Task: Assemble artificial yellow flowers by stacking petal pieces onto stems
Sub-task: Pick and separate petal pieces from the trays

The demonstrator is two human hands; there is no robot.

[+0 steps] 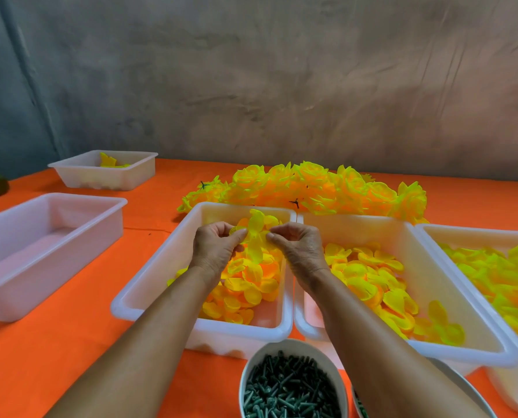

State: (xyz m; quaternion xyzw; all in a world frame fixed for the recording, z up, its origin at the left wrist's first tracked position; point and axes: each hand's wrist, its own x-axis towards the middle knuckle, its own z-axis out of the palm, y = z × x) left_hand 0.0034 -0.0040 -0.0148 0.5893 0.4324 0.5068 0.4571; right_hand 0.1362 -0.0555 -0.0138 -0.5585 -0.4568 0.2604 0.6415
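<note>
You were mid-stack: left hand (214, 247) and right hand (296, 245) each had a pinching grip on 1 yellow petal piece (256, 236) held above the middle bin (149, 285), stem hidden, so next probably meant seating it down the stem.

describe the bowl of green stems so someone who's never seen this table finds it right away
On the orange table, look at the near edge, in front of the white tubs of yellow petals. The bowl of green stems sits between the person's forearms. It is the only round container shown nearly whole, and its contents are dark green, not yellow.
</note>
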